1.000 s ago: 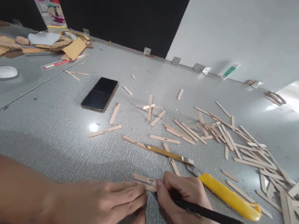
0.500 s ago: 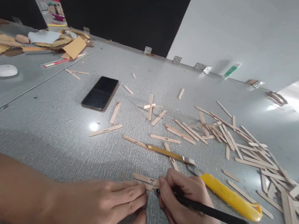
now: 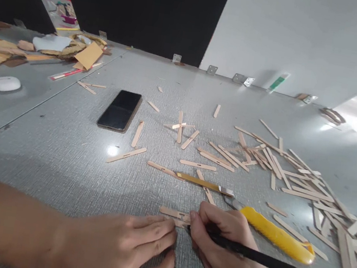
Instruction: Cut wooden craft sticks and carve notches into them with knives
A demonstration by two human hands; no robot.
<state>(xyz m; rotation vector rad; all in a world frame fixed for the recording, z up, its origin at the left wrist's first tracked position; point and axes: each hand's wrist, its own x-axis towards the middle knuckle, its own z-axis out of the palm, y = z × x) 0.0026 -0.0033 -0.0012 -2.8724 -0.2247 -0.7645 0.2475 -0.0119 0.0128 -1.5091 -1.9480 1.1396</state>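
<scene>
stick (image 3: 181, 224) under left hand (image 3: 128, 247), beside pen (image 3: 257, 256) in right hand (image 3: 219, 238)

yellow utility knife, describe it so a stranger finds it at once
On the grey table, look just beyond the right hand, which grips a black tool. The yellow utility knife lies there, the only bright yellow thing among pale wooden sticks.

Pale tan sticks (image 3: 274, 166) on textured grey table (image 3: 61, 152) — yellow cutter (image 3: 278, 241), black phone (image 3: 120, 110), seemingly black pen (image 3: 254, 255).
</scene>
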